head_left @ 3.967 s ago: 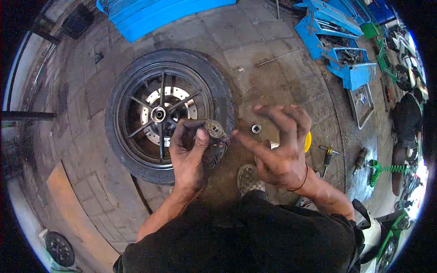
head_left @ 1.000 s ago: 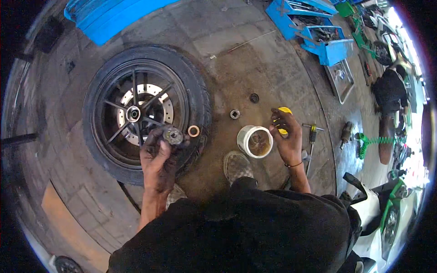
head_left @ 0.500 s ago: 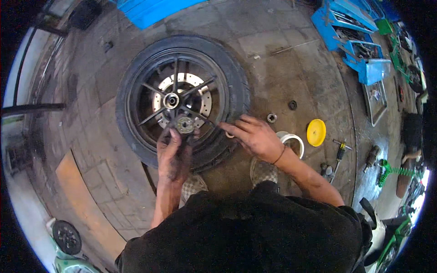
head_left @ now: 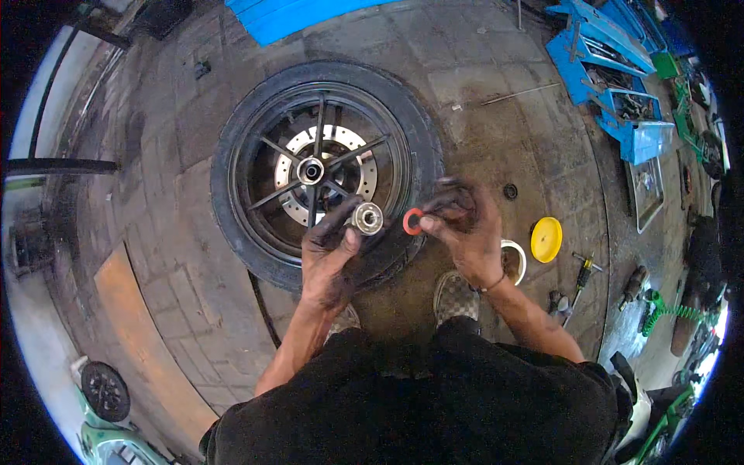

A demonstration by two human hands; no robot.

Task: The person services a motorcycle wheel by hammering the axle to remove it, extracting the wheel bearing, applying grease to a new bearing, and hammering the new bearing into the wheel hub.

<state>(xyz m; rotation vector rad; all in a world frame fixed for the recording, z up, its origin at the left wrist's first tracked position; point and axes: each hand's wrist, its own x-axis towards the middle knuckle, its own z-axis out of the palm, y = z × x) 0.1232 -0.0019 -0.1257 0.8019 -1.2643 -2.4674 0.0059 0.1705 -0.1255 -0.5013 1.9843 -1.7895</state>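
Observation:
Between the thumb and fingers of my left hand (head_left: 329, 256) is a ball bearing (head_left: 369, 218), its round face turned up and its balls showing. My right hand (head_left: 469, 232) pinches a thin red ring-shaped seal (head_left: 412, 222) just to the right of the bearing, with a small gap between the two. Both hands are above the near right part of a motorcycle wheel (head_left: 232, 194) that lies flat on the floor. Its brake disc (head_left: 364, 174) shows through the black spokes, and the hub (head_left: 311, 171) has an open centre hole. Dark grime covers my fingers.
A yellow lid (head_left: 546, 239), a white tub (head_left: 514, 262) partly behind my right wrist and a small black ring (head_left: 510, 191) are on the right. Farther off stands an open blue toolbox (head_left: 604, 74). A yellow-and-black handled tool (head_left: 583, 273) lies nearby; an orange-brown board (head_left: 155, 341) lies left.
My left hand has moved right with the bearing, away from the hub. My right hand has shifted right and now shows the red seal clearly in its pinch.

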